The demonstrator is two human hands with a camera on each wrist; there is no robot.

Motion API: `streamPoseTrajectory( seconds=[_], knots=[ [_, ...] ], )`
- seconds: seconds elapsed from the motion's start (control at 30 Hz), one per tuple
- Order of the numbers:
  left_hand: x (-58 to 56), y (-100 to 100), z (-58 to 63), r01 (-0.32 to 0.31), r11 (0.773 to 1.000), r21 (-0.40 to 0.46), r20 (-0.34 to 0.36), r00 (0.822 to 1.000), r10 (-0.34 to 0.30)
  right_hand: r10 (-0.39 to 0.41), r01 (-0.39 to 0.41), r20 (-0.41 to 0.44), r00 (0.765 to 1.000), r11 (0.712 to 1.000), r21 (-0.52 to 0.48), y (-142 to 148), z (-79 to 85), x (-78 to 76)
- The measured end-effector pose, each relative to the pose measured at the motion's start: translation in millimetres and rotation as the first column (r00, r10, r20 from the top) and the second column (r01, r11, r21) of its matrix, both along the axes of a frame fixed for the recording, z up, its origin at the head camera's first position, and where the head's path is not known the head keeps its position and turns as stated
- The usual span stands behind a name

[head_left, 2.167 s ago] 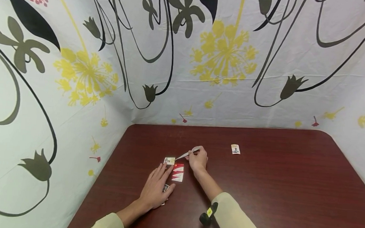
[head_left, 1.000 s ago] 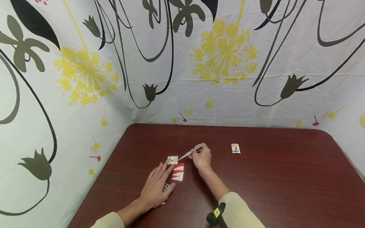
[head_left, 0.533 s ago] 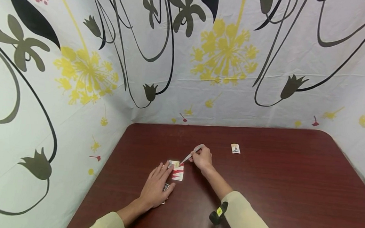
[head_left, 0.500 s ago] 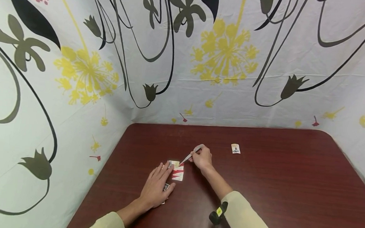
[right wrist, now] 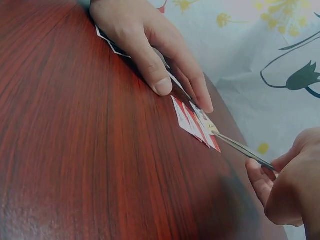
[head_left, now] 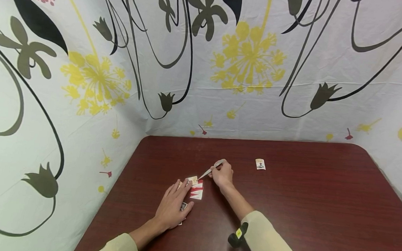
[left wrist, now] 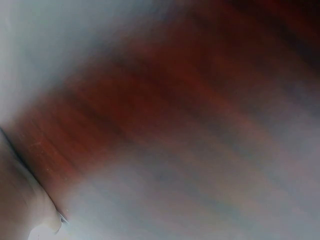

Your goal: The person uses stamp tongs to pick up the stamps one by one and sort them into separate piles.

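Note:
My right hand [head_left: 223, 175] pinches a pair of metal tweezers [head_left: 204, 174], whose tips reach the corner of a small pale stamp-like paper [head_left: 193, 180]. That paper lies slightly turned at the far end of a row of red-and-white paper pieces [head_left: 196, 194]. My left hand [head_left: 173, 206] rests on the table with fingers extended, its index fingertip at the pale paper's left edge. Under its palm, dark-printed pieces [head_left: 183, 206] show only in part. In the right wrist view the tweezers [right wrist: 240, 146] meet the pale paper's edge. The left wrist view is mostly blurred.
One more small printed paper [head_left: 260, 164] lies apart toward the back of the dark red table [head_left: 303, 208]. Flower-patterned cloth [head_left: 204, 72] hangs behind the table and along its left side. A black device [head_left: 237, 235] is strapped at the right sleeve.
The tweezers have moved the pale paper right and nearer, onto the far end of the red-and-white row. It has tilted slightly in the last half second. My left hand has stayed in place.

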State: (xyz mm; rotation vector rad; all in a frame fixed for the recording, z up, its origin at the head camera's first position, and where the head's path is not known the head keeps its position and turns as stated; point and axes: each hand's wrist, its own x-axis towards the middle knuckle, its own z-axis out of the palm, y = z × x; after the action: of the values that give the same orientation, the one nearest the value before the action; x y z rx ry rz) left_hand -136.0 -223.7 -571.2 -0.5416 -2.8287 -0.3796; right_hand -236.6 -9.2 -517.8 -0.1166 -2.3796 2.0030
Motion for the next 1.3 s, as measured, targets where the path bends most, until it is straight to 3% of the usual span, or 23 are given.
streamPoseTrajectory(
  seconds=[0.37, 0.97, 1.3],
  knots=[
    [1.4, 2.2, 2.5, -0.006, 1.0, -0.022, 0.01, 1.0, 0.006, -0.097, 0.098, -0.046, 0.994, 0.995, 0.023, -7.9, -3.8, -2.6],
    [1.7, 1.8, 8.1, -0.012, 1.0, -0.021, 0.032, 0.999, 0.013, -0.066, 0.065, -0.005, 0.998, 0.997, -0.049, -1.5, -1.6, 3.4],
    [1.5, 2.2, 4.5, -0.023, 0.999, -0.041, 0.036, 0.999, 0.025, -0.087, 0.087, -0.007, 0.996, 0.995, -0.051, -6.1, -4.8, 6.8]
  ],
)
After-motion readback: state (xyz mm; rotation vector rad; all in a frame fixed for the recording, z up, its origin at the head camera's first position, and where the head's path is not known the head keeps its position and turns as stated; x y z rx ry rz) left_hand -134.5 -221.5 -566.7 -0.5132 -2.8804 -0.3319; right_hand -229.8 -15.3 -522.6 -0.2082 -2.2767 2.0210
